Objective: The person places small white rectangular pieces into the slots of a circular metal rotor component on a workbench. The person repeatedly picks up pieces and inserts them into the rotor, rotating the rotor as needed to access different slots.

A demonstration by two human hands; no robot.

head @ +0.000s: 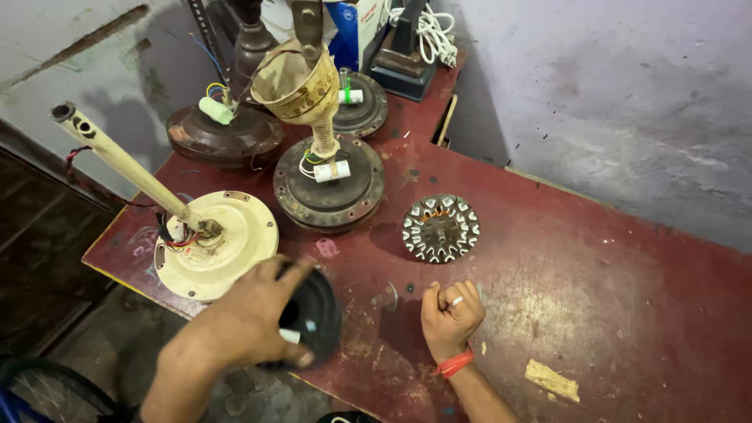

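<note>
Here I have my left hand [251, 317] wrapped around a black domed cover [312, 312] at about seven o'clock on the red workbench [627, 313], fingers curled over its rim, lifting it just off the edge. My right hand [450, 313] rests at six o'clock, clenched into a loose fist with nothing visibly inside it. Just above it, at twelve o'clock from that fist, lies the bare wound stator [440, 228]. A cream fan motor [215, 243] with its downrod sits at nine o'clock, and a dark brown motor [329, 182] stands at eleven. I judge this a sorting step during fan teardown; moving the cover calls for a steady grip and clearance from the cream motor beside it.
</note>
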